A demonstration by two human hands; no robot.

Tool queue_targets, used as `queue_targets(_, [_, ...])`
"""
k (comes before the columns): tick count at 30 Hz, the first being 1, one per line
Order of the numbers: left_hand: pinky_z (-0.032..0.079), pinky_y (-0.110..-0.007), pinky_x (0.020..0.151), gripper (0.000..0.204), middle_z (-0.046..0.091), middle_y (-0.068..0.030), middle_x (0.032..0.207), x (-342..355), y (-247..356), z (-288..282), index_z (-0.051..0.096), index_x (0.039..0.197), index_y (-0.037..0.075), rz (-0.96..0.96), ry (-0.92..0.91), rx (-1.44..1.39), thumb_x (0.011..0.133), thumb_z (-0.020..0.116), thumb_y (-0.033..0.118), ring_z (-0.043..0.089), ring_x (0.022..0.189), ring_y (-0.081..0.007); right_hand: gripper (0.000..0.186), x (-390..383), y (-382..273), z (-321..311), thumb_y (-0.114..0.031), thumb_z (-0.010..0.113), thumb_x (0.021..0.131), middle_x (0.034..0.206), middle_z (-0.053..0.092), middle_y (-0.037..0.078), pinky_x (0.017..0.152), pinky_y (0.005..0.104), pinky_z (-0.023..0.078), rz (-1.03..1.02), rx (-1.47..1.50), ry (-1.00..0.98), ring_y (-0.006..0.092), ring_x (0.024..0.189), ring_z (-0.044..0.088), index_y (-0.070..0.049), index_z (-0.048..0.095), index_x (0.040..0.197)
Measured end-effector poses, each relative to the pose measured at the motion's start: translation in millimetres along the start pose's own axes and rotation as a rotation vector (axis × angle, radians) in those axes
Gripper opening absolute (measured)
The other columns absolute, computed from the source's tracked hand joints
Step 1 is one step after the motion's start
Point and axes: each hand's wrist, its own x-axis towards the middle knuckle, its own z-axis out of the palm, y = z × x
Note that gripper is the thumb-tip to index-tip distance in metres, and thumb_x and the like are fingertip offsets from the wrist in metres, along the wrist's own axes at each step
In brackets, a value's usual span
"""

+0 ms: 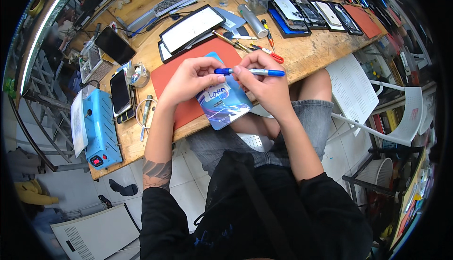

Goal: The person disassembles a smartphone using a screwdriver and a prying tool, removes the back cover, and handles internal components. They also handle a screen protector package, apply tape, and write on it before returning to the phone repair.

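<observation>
While a blue-and-silver pen (258, 71) is held crosswise over the upper part of a shiny blue packet (224, 109), the left hand (188, 78) has its thumb and index finger nearly closed around the dark blue end, and the right hand (264, 81) pinches the silver barrel, fingers curled in, with the other blue end poking out past them. Can't tell if either hand touches the packet. That packet has a white label (218, 92) with handwriting on it, and it lies on an orange-red mat (184, 113) with its lower end jutting past the front edge of the wooden table (311, 47). Just beyond the right hand are some red-handled cutters (273, 56). Further back you've got a black-framed white panel (193, 28), a grey cylinder (251, 20) and a glass jar (257, 1). Over on the left: 2 black-screened phones, 1 flat (121, 90) and 1 tilted (114, 45), plus a blue boxy device (102, 128).
</observation>
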Motion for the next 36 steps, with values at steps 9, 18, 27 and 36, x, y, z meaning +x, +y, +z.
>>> queue_targets(9, [0.046,-0.021,0.057,0.021,0.069,-0.0006,0.077,-9.5,-3.0,-10.1,0.075,0.104,-0.004,-0.005,-0.006,0.001,0.092,0.077,0.013,0.060,0.065,-0.0045,0.020,1.7,7.6,13.1,-0.014,0.082,0.088,0.085,0.068,0.003,0.067,0.0239,0.048,-0.090,-0.080,-0.055,0.0072,0.076,0.061,-0.001,0.069,0.094])
queue_targets(18, [0.031,-0.022,0.046,0.052,0.056,0.0026,0.068,-8.9,-26.3,-16.5,0.069,0.093,-0.002,0.206,-0.149,-0.015,0.089,0.079,0.049,0.046,0.054,-0.0048,0.036,-6.1,-6.2,11.5,-0.029,0.082,0.081,0.083,0.069,0.018,0.072,0.0422,0.055,-0.265,-0.232,-0.095,0.0351,0.077,0.070,0.001,0.063,0.089])
queue_targets(27, [0.038,-0.024,0.054,0.028,0.053,-0.0016,0.087,16.0,-77.9,-67.5,0.056,0.121,0.003,0.131,0.214,-0.407,0.110,0.051,0.028,0.047,0.066,-0.0087,0.075,-72.7,11.9,-30.6,-0.062,0.078,0.078,0.069,0.068,0.027,0.069,0.0512,0.058,0.036,-0.717,-0.132,0.0468,0.073,0.071,0.012,0.071,0.082])
queue_targets(36, [0.023,-0.021,0.046,0.033,0.038,0.0055,0.073,26.5,-78.5,-75.8,0.049,0.097,0.013,0.229,0.466,-0.304,0.112,0.045,0.041,0.030,0.054,-0.0033,0.047,-71.7,33.7,-4.7,-0.029,0.058,0.101,0.061,0.070,0.015,0.037,0.0318,0.051,0.382,0.245,-0.176,0.0198,0.043,0.066,0.009,0.067,0.076])
